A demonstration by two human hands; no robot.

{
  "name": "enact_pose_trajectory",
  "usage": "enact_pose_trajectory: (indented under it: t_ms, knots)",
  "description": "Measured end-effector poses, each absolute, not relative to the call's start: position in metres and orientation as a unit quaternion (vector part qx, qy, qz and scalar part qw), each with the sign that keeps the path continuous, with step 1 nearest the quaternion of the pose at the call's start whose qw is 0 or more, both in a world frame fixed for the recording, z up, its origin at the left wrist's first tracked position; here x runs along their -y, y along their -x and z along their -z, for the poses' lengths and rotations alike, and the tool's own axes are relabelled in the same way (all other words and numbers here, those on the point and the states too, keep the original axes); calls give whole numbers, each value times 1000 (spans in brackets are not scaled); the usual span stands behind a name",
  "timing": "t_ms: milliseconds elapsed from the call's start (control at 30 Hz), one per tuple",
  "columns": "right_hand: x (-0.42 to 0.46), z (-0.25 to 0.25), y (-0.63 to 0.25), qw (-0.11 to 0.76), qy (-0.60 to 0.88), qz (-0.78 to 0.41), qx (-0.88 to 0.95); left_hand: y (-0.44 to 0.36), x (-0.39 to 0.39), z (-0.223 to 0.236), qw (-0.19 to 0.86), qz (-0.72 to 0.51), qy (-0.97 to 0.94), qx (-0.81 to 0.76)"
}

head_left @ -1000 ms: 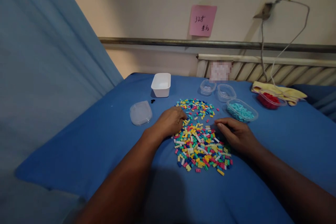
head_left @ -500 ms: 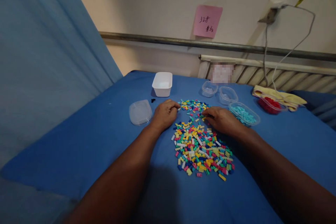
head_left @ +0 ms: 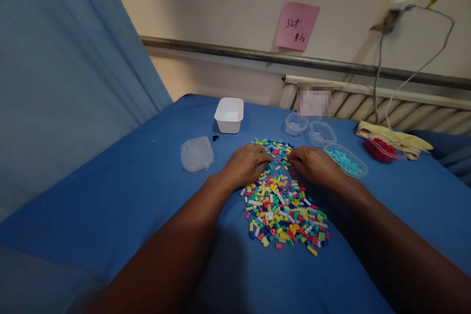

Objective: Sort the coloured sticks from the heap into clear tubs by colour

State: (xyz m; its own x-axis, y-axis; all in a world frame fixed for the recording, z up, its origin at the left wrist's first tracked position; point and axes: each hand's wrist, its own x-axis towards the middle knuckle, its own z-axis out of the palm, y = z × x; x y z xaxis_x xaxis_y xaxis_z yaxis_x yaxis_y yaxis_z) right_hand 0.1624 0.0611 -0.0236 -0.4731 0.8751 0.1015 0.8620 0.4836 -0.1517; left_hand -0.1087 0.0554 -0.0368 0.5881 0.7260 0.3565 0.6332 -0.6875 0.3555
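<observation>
A large heap of small coloured toy building bricks [head_left: 281,206] lies on the blue sheet. Beyond it, a smaller group of bricks [head_left: 274,146] is spread out, with a few loose ones between the two. My left hand [head_left: 247,164] is at the left of this gap, its fingers drawn together and pointing right. Facing it from the right is my right hand [head_left: 314,163], thumb and forefinger closed near the loose bricks. Whatever is between the fingertips of either hand is too small or hidden to make out.
A white tub [head_left: 229,117] stands at the back, with clear lids [head_left: 197,155] and a small black item [head_left: 215,138] near it. To the right are two clear containers [head_left: 323,133], a box of turquoise bricks [head_left: 346,162], a box of red pieces [head_left: 382,149] and a yellow cloth [head_left: 412,143].
My left hand has moved right, over the gap between the brick groups and closer to my right hand. My right hand has shifted slightly right. The view has tilted a little.
</observation>
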Motion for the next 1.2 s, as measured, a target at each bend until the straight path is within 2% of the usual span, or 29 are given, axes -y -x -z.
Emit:
enact_pose_trajectory:
  t_ms: [300, 533, 700, 1000, 1200]
  knots:
    - [-66, 21, -151, 77, 484, -65, 869, 100, -57, 28, 77, -180, -892, -406]
    - [-65, 16, -158, 52, 474, -80, 875, 107, -53, 19, 120, -185, -860, -460]
    - [-63, 16, -153, 45, 478, -79, 874, 103, -51, 17, 89, -158, -870, -459]
    - [-60, 14, -149, 38, 490, -87, 867, 114, -59, 27, 142, -201, -826, -508]
    - [-59, 14, -148, 39, 472, -95, 876, 114, -58, 25, 140, -188, -861, -451]
